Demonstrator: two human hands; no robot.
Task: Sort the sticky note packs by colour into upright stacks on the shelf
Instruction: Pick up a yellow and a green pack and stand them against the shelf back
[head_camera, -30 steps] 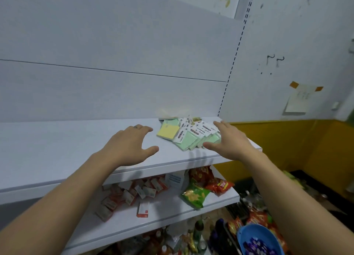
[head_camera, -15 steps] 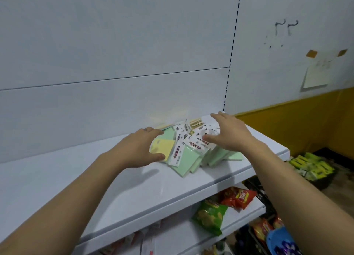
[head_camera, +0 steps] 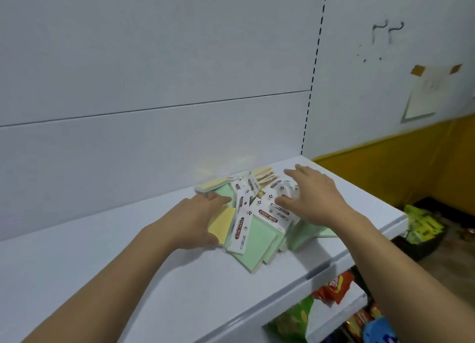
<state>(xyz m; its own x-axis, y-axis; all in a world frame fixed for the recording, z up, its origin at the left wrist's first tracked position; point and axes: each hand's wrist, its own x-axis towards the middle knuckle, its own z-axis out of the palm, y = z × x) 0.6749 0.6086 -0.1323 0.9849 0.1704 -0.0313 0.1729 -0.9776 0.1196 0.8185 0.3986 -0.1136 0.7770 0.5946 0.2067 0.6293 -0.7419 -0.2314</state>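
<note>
Your left hand [head_camera: 198, 221] brackets the yellow pack [head_camera: 223, 224], fingers fairly straight over its far edge and thumb at its near edge. Whether that is a true pinch cannot be told. Your right hand [head_camera: 317, 201] lies open, fingers spread flat on the white header cards, likely pinning the heap so one pack can slide out. The sticky note packs [head_camera: 257, 239], mostly green, sprawl flat at 3 o'clock of the left hand, on the shelf [head_camera: 115, 278]. Nothing stands upright yet.
</note>
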